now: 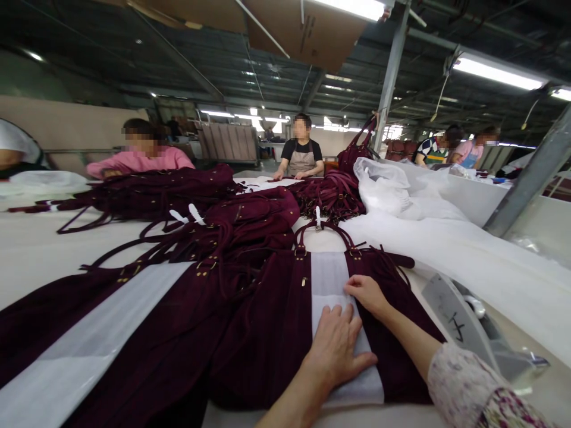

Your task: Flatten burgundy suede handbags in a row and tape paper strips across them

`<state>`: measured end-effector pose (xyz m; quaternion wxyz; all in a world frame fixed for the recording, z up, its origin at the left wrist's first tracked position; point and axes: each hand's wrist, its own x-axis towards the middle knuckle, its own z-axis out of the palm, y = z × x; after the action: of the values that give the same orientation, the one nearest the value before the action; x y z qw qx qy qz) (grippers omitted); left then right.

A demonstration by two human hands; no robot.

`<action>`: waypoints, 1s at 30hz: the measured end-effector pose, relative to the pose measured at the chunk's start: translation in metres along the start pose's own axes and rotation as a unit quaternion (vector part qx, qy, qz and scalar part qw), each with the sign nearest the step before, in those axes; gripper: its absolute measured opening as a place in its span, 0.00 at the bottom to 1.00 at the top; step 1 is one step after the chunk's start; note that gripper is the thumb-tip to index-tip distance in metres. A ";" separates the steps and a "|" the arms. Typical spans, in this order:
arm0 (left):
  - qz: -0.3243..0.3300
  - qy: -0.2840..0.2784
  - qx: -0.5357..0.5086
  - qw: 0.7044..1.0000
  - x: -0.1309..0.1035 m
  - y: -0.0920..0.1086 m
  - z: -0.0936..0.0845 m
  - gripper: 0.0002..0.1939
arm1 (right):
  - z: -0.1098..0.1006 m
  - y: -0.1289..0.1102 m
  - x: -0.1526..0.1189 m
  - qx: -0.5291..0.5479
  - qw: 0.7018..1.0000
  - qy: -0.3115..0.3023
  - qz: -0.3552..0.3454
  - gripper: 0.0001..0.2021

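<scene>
A dark maroon bag [267,333] lies flat on the table, its handles toward the far side. Down its middle runs a white translucent strip [329,270]. My left hand [336,342] rests on the strip with fingers spread and thumb out to the right. Just beyond it, my right hand [368,294] has its fingertips pinched at the strip's right edge; what they hold is too small to make out. A second maroon bag [151,339] with a similar white strip [80,351] lies to the left. A white tag stands at the near bag's handle [348,235].
More maroon bags [151,190] and a heap of straps [332,196] lie farther back. White sheeting [423,238] and a clear plastic bag [383,184] are on the right, by a grey marked board [459,321] and a slanted metal post [530,172]. Several people work across the table.
</scene>
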<state>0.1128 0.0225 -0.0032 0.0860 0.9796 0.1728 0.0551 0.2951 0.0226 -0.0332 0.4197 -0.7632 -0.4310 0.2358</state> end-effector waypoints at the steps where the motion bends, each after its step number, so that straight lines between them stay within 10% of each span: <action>1: 0.000 -0.002 0.002 1.000 -0.001 0.001 0.000 0.32 | 0.000 0.001 0.001 -0.026 0.999 0.020 -0.022 0.04; 9: 0.007 0.011 0.025 1.000 0.000 -0.001 0.007 0.33 | -0.001 0.016 0.025 -0.152 0.982 0.108 -0.006 0.11; 17: 0.004 0.011 0.010 1.000 -0.001 -0.002 0.009 0.33 | -0.018 0.020 0.029 -0.168 0.985 -0.005 -0.026 0.33; 23: -0.063 0.018 0.023 0.998 -0.005 0.008 -0.002 0.25 | -0.004 0.003 0.023 -0.174 0.982 0.065 0.026 0.21; 26: -0.062 0.021 0.016 0.998 -0.010 0.002 -0.006 0.19 | -0.039 -0.009 0.024 -0.146 0.986 0.065 0.046 0.10; 30: -0.049 0.028 0.013 0.998 -0.014 -0.018 0.002 0.22 | -0.152 -0.007 -0.010 -0.117 0.989 0.069 0.050 0.12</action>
<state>0.0937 0.0342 -0.0099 0.0710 0.9691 0.2239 0.0759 0.3966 -0.0509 0.0544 0.3439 -0.8423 -0.3865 0.1511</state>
